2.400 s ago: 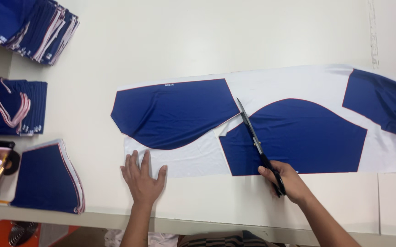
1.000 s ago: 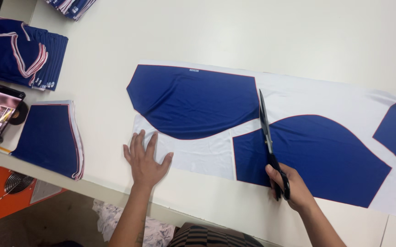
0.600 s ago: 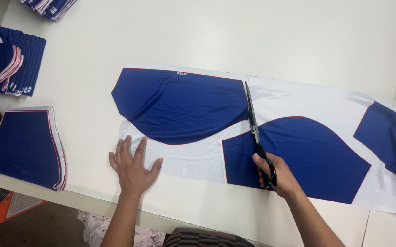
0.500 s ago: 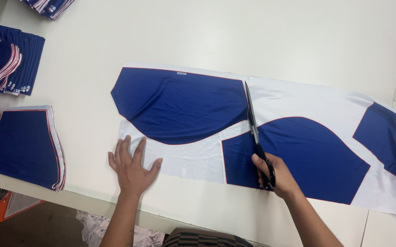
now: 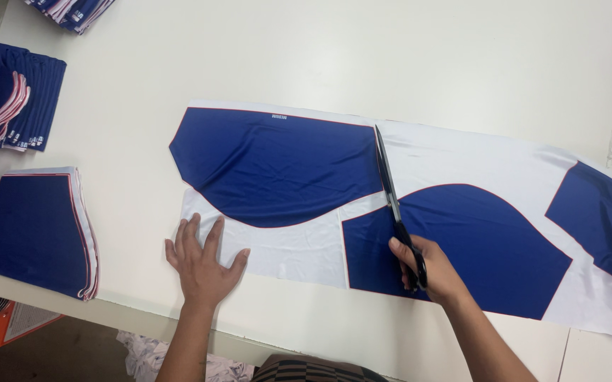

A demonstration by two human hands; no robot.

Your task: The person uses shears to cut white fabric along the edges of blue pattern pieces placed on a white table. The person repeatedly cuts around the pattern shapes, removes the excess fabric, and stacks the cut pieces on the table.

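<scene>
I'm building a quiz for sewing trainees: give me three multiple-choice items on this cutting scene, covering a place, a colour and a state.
1. Where does the left hand rest?
A. Flat on the white edge of the fabric strip
B. On the scissors
C. On a stack of cut pieces

2. What colour are the printed panels?
A. Red
B. Dark blue
C. Green

3. How are the scissors held?
A. Lying loose on the table
B. In both hands
C. In the right hand, blades lying across the strip

Answers: 1 A, its fingers are spread on the white margin. 2 B, the shapes are dark blue on white. 3 C, the right hand's fingers are in the handles.
</scene>
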